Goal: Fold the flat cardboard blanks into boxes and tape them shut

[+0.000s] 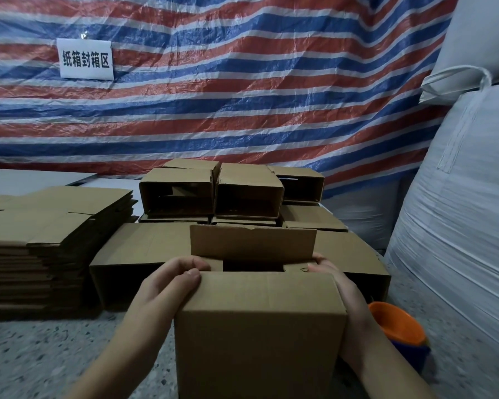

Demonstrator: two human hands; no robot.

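A red, white and blue striped tarp (242, 96) is hanging well behind the box (260, 326), carrying a white sign (85, 59), and white bulk sacks (458, 211) are standing to the box's right. Left of the box a stack of flat cardboard blanks (49, 240) is lying, and behind it folded boxes (213, 194) are piling up with open ends facing the camera. The box itself is standing upright on the speckled floor (55, 355), directly before the person, its far flap (252, 244) raised and its top not yet closed or taped. The left hand (167, 283) is gripping the upper left edge, thumb on the near flap; the right hand (340, 286) is grasping the upper right edge. Just right of the box an orange-and-blue tape roll (398, 332) is sitting. The cardboard is appearing light, stiff along its creases, easily dented; holding it at corners and fold lines seems soundest.
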